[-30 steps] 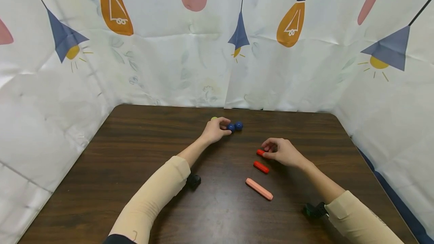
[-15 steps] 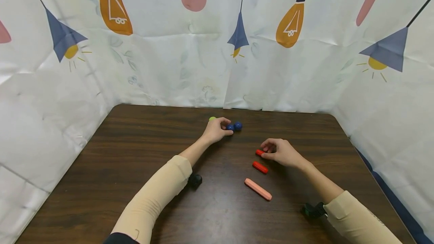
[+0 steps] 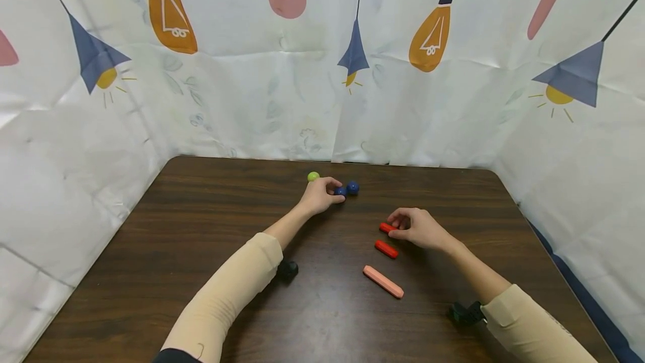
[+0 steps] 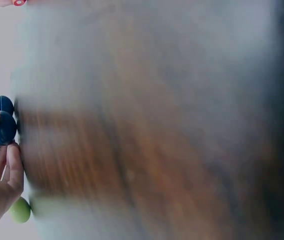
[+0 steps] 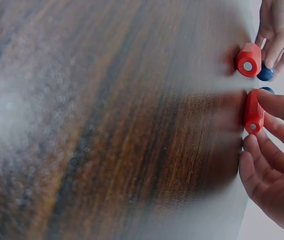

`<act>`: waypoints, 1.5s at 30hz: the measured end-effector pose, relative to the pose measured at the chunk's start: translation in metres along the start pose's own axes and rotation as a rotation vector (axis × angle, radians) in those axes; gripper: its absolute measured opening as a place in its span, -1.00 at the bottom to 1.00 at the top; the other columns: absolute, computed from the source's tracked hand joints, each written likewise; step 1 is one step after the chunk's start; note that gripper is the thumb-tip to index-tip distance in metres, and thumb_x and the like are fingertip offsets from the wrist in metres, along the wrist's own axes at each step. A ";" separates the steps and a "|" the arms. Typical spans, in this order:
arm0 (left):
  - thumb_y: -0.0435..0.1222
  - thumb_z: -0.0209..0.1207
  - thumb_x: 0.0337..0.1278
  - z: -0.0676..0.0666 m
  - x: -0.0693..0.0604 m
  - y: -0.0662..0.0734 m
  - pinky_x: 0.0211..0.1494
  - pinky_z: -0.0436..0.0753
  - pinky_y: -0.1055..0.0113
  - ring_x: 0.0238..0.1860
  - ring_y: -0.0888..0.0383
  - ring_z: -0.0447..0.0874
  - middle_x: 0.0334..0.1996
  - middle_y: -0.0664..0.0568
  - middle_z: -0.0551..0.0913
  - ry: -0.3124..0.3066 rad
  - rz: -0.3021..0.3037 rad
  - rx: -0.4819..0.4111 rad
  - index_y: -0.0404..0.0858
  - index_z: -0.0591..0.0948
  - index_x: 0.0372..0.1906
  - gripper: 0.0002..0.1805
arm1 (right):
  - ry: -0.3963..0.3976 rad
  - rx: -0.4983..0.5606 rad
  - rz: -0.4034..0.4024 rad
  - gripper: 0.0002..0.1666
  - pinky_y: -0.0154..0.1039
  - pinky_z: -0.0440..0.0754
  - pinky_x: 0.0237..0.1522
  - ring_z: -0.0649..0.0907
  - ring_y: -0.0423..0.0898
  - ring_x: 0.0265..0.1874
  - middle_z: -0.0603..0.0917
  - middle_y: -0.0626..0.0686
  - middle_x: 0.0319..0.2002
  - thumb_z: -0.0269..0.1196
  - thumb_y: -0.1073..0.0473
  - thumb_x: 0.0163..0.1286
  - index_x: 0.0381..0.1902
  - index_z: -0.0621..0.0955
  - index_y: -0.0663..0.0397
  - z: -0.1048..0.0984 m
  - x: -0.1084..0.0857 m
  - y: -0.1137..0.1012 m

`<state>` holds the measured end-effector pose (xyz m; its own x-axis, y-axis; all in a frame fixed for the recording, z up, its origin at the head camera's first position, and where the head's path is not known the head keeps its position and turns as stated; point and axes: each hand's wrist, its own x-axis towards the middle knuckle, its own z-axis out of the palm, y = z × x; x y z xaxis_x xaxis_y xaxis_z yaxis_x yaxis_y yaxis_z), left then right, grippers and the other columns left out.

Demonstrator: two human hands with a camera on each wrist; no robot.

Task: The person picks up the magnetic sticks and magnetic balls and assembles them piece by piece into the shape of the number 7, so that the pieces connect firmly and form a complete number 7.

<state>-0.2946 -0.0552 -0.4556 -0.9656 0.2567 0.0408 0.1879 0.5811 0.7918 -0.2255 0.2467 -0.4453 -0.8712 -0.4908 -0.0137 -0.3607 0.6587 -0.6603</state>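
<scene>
At the far side of the table, my left hand point(image 3: 316, 195) pinches a dark blue ball point(image 3: 340, 191) between thumb and fingertips. A second blue ball point(image 3: 353, 187) sits against it on the right. Behind the knuckles of that hand lies a lime-green ball point(image 3: 313, 176), also seen below the fingers in the left wrist view. My right hand point(image 3: 416, 227) holds a short red stick point(image 5: 252, 111) between thumb and fingers, low over the table. A second red stick point(image 3: 386, 249), with a silver disc in its end, lies just nearer. Closer still lies a longer salmon-pink stick point(image 3: 383, 282).
The dark wood-grain table point(image 3: 201, 212) has rounded far corners. A white curtain point(image 3: 227, 111) printed with lamps and bulbs hangs behind it and along both sides. Black wrist cameras point(image 3: 288, 270) are worn under both forearms.
The green ball has shifted slightly left, and more of it shows behind my left hand. A little more of the held red stick shows by my right fingers. Otherwise both hands stay almost still.
</scene>
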 end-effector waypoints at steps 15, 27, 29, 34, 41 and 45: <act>-0.23 0.45 0.21 -0.010 -0.016 -0.005 0.04 0.60 0.15 -0.04 0.05 0.64 -0.07 -0.03 0.72 -0.039 -0.010 0.022 -0.22 0.72 0.12 -0.61 | -0.035 -0.029 0.011 -0.74 -0.24 0.52 -0.32 0.55 -0.13 -0.39 0.60 -0.07 -0.35 0.46 0.17 0.33 -0.09 0.69 0.15 0.000 -0.001 0.001; -0.23 0.43 0.24 -0.023 -0.031 -0.012 0.05 0.60 0.15 -0.01 0.06 0.63 -0.04 0.00 0.70 -0.087 -0.002 0.025 -0.21 0.72 0.12 -0.63 | -0.040 -0.070 0.003 -0.80 -0.24 0.49 -0.36 0.52 -0.14 -0.43 0.58 -0.09 -0.37 0.40 0.19 0.38 -0.10 0.71 0.16 0.001 -0.002 0.000; -0.23 0.43 0.24 -0.025 -0.033 -0.014 0.05 0.60 0.15 -0.02 0.06 0.63 -0.04 -0.01 0.70 -0.096 0.000 0.020 -0.21 0.72 0.11 -0.64 | -0.045 -0.072 -0.005 -0.79 -0.23 0.49 -0.36 0.51 -0.14 -0.43 0.59 -0.09 -0.37 0.39 0.19 0.40 -0.08 0.71 0.16 0.000 -0.001 0.000; -0.24 0.42 0.25 -0.031 -0.039 -0.017 0.04 0.60 0.17 -0.02 0.07 0.62 -0.03 0.00 0.69 -0.125 0.005 0.005 -0.22 0.71 0.12 -0.64 | -0.054 -0.066 -0.007 -0.80 -0.20 0.49 -0.36 0.51 -0.13 -0.43 0.60 -0.08 -0.34 0.36 0.19 0.42 -0.05 0.70 0.14 -0.002 0.000 -0.003; -0.25 0.41 0.27 -0.038 -0.044 -0.020 0.01 0.59 0.18 -0.05 0.08 0.61 -0.06 0.01 0.69 -0.150 0.020 -0.008 -0.23 0.71 0.13 -0.64 | -0.057 -0.057 -0.005 -0.81 -0.17 0.49 -0.31 0.52 -0.09 -0.38 0.62 -0.08 -0.32 0.34 0.20 0.44 -0.03 0.70 0.09 -0.004 0.007 -0.009; -0.25 0.42 0.26 -0.039 -0.046 -0.021 0.03 0.58 0.17 -0.05 0.09 0.61 -0.05 0.00 0.68 -0.160 0.020 -0.008 -0.22 0.71 0.12 -0.64 | -0.060 -0.045 -0.002 -0.77 -0.15 0.53 -0.24 0.55 -0.10 -0.33 0.67 -0.08 -0.24 0.34 0.18 0.45 0.02 0.71 0.08 -0.004 0.011 -0.011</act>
<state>-0.2617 -0.1097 -0.4504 -0.9208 0.3879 -0.0405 0.2045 0.5687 0.7967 -0.2320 0.2364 -0.4348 -0.8497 -0.5241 -0.0581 -0.3779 0.6820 -0.6262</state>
